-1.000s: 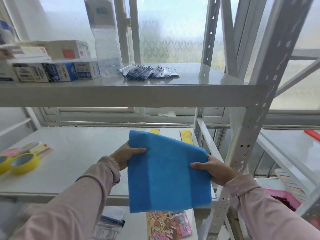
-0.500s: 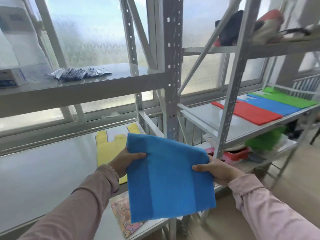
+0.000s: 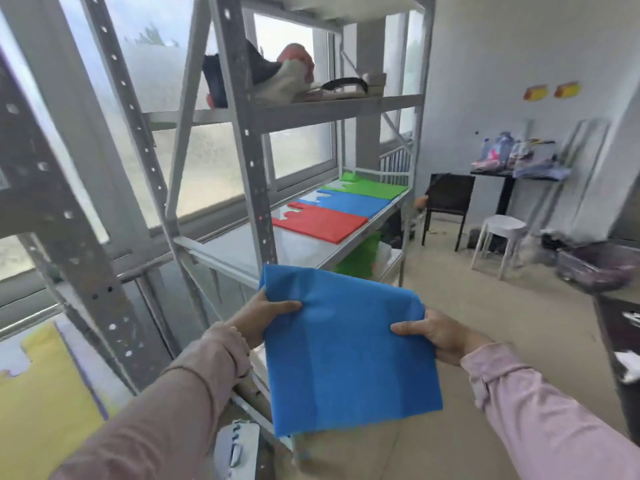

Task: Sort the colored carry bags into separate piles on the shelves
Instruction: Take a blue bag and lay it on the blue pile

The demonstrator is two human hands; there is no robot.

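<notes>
Hands, left (image 3: 258, 318) and right (image 3: 438, 336), each grip a side edge of the blue bag (image 3: 346, 348); the blue pile (image 3: 349, 204) lies ahead and slightly right on the shelf (image 3: 239, 251), between red and green. Right hand is nearer.

Bag (image 3: 346, 351) between hands; shelf (image 3: 242, 251) behind

Folded blue carry bag (image 3: 349, 348), flat and square, held in mid-air tilted toward the camera, pinched at left and right edges. On the shelf (image 3: 242, 251) beyond: red pile (image 3: 320, 223), blue pile (image 3: 353, 204), green pile (image 3: 370, 188), side by side, lying flat. Yellow bag (image 3: 41, 403) flat at lower left.
</notes>
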